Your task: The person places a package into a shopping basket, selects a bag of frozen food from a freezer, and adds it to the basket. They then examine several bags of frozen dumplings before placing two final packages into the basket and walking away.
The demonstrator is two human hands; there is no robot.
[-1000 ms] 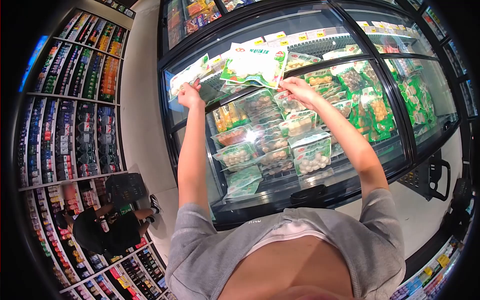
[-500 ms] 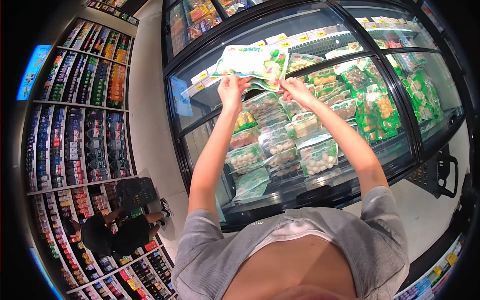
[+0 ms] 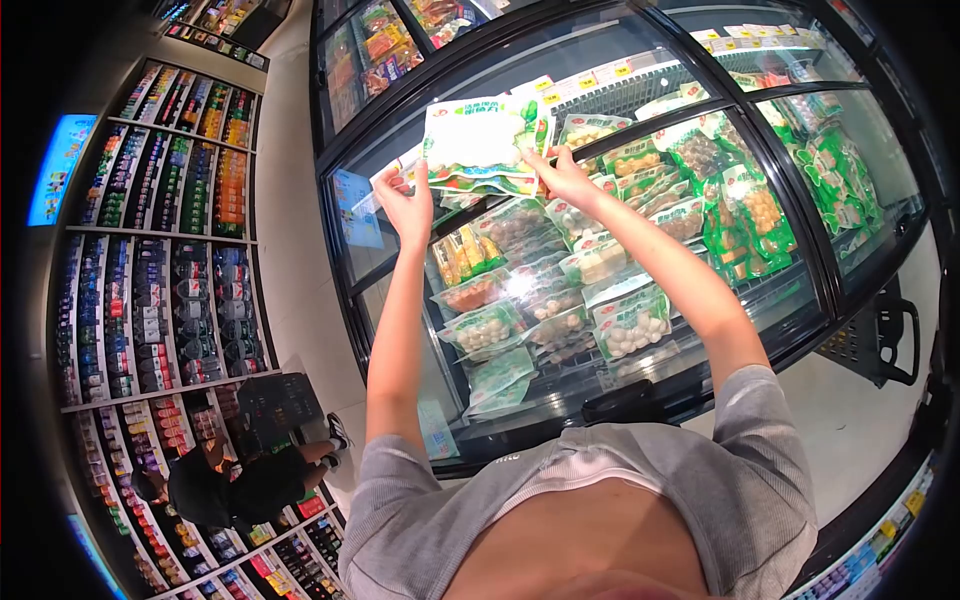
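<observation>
Left grip [image 3: 402, 180] has shifted outward along the packets [image 3: 480, 138].

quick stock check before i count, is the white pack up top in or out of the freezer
Out: the right hand holds the pack above the freezer, hiding part of its frame.

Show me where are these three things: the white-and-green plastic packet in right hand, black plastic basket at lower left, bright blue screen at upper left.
White-and-green plastic packet [image 3: 480, 135]: head view, middle of its front.
Black plastic basket [image 3: 277, 403]: head view, its side.
Bright blue screen [image 3: 62, 170]: head view, lit face.
</observation>
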